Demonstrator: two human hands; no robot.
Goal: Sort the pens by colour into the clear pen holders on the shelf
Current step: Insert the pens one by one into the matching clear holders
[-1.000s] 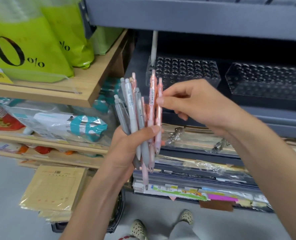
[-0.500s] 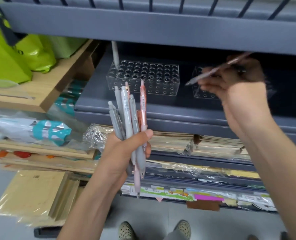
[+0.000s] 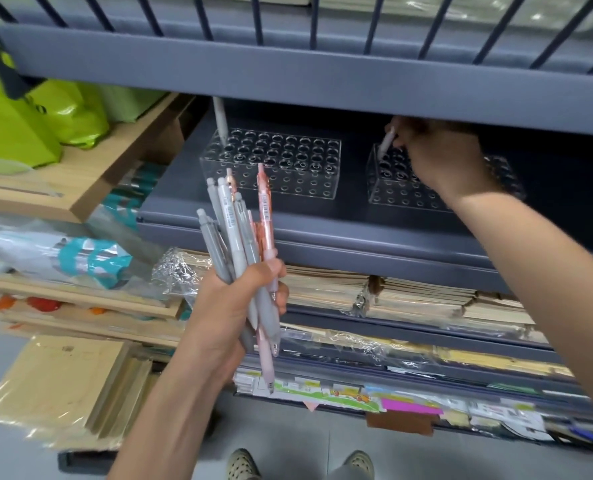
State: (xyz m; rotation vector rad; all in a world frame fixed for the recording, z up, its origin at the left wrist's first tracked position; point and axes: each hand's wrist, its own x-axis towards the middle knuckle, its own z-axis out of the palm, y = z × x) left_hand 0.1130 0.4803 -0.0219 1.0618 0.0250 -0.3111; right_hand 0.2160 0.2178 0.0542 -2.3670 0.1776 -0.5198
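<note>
The right hand (image 3: 440,157) reaches under the upper shelf (image 3: 288,81), fingers curled, pinching a pink pen (image 3: 387,142) tilted with its tip at the left end of the right holder (image 3: 392,194). The left hand (image 3: 239,306) grips a bundle of pens (image 3: 236,230) — grey and pink — lower down, before the left holder (image 3: 305,188), where one pale pen (image 3: 220,123) stands in the back-left corner.

Grey metal shelving (image 3: 323,88) fills the upper and right of my view, with wrapped paper stacks (image 3: 409,296) on its lower tiers. A wooden shelf (image 3: 90,181) at left carries lime-green bags (image 3: 18,133). Grey floor (image 3: 288,445) runs along the bottom.
</note>
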